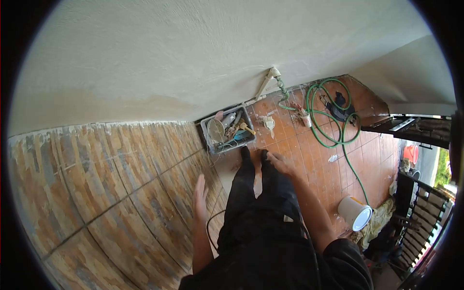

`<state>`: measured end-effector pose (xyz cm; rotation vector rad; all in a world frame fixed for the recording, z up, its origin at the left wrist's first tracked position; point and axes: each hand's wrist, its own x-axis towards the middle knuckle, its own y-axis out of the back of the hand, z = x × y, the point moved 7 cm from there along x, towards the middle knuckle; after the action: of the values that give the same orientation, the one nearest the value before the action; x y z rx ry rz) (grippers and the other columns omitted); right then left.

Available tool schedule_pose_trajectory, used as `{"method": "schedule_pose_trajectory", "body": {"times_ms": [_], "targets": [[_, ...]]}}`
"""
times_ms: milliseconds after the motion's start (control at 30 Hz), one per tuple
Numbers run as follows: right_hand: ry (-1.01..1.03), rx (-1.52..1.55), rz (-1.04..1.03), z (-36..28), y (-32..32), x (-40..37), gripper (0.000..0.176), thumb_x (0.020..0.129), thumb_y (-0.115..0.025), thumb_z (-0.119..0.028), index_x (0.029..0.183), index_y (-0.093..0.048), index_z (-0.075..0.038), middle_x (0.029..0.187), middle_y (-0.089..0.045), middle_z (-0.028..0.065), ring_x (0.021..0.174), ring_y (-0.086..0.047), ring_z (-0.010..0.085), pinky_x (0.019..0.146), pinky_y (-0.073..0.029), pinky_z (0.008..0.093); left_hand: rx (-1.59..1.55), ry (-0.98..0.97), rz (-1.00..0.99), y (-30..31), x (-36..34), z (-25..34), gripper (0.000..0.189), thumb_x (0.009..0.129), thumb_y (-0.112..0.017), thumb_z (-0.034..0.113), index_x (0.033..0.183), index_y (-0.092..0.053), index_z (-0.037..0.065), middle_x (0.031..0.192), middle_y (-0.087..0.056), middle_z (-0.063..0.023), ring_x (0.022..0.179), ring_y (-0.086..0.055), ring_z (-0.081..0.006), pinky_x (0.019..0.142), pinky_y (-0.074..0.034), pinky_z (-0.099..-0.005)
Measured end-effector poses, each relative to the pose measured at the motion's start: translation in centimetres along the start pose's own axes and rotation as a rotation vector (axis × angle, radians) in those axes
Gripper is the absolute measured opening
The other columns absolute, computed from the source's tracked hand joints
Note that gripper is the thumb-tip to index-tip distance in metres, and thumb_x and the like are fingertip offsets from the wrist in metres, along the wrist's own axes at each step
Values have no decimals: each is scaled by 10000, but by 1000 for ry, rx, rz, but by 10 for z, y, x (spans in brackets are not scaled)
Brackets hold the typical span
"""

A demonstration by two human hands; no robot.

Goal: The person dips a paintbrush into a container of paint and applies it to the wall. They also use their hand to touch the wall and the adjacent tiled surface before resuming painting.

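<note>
My left hand (199,199) is held out beside the wall faced with brown and grey stone-look tiles (111,179), fingers stretched and holding nothing. Over my right leg hangs my right hand (284,165), its fingers loosely apart with nothing visible in them. Ahead of my feet, against the wall, sits a dark grey plastic crate (253,126). Inside it lie several tools, among them one with a yellowish handle (247,128), a blue piece (240,135) and a looped pale cord. Neither hand touches the crate.
A green hose (333,145) runs from a wall pipe (274,72) and coils on the terracotta floor (314,174). Near it lie a dark cloth (340,111), a white cup (306,120) and a pale item (268,123). A white bucket (350,209) lies tipped to the right, near a dark metal railing (427,208).
</note>
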<state>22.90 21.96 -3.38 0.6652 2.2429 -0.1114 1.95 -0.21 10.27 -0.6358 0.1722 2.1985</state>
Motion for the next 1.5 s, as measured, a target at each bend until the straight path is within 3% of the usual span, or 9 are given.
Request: {"method": "schedule_pose_trajectory", "body": {"times_ms": [267, 367, 567, 800, 900, 1033, 1133, 1300, 1500], "targets": [[-301, -410, 26, 147, 13, 146, 570, 808, -557, -505, 1061, -630, 0, 1048, -629, 220, 1030, -585, 335, 897, -433, 396, -216, 198, 234, 55, -4, -124, 682, 944, -234, 514, 1412, -259, 18, 1458, -279, -173, 1363, -229, -290, 1077, -171, -444], [-339, -303, 294, 188, 36, 180, 509, 799, -590, -446, 1022, -643, 8, 1031, -640, 206, 1000, -600, 324, 866, -456, 390, -258, 207, 237, 54, 54, -171, 665, 945, -246, 490, 1395, -277, 2, 1433, -314, -193, 1346, -266, -305, 1081, -198, -437], [-404, -690, 27, 299, 29, 242, 524, 762, -639, -359, 1137, -570, 1, 1129, -592, 222, 1088, -550, 350, 930, -438, 412, 17, -122, -62, 25, 243, -196, 445, 953, -387, 226, 1310, -407, -38, 1357, -434, -164, 1274, -399, -267, 1032, -325, -388], [-382, -467, 373, 377, 33, 333, 634, 738, -669, -364, 1224, -490, 1, 1227, -517, 254, 1160, -493, 360, 966, -401, 426, 111, -310, -87, 17, 390, -270, 400, 945, -414, 204, 1249, -470, -49, 1259, -517, -180, 1191, -484, -277, 971, -396, -390], [-93, -481, 547, 407, 38, 381, 574, 742, -665, -314, 1184, -499, 13, 1088, -590, 228, 1039, -576, 325, 876, -454, 406, 42, -417, -73, 28, 421, -299, 397, 939, -427, 223, 1182, -500, -82, 1203, -537, -229, 1150, -513, -311, 947, -413, -407], [-172, -41, 431, 418, 35, 398, 255, 807, -576, -173, 969, -531, 19, 722, -565, 81, 621, -557, 153, 546, -462, 301, -20, -559, -147, 53, 449, -302, 465, 941, -385, 305, 1167, -511, -81, 1180, -552, -224, 1120, -531, -310, 948, -415, -409], [-138, 104, 616, 419, 44, 376, 310, 816, -558, -208, 1031, -525, 13, 739, -596, 135, 656, -579, 223, 606, -441, 371, 13, -459, 77, 79, 448, -328, 380, 938, -402, 231, 1071, -579, -79, 1091, -600, -188, 1028, -575, -270, 899, -451, -364], [-127, -242, 890, 334, 59, 296, 308, 878, -518, -292, 955, -533, 7, 732, -569, 228, 711, -588, 348, 637, -432, 425, -14, -389, 124, 94, 360, -359, 344, 933, -409, 197, 999, -594, -85, 1030, -612, -170, 948, -593, -253, 845, -476, -344], [76, -459, 936, 286, 83, 278, 255, 843, -607, -241, 855, -608, 14, 649, -585, 199, 590, -593, 319, 562, -449, 388, 292, -450, 207, 105, 344, -367, 220, 884, -485, 98, 955, -614, -65, 973, -619, -142, 896, -596, -230, 806, -482, -316]]}}
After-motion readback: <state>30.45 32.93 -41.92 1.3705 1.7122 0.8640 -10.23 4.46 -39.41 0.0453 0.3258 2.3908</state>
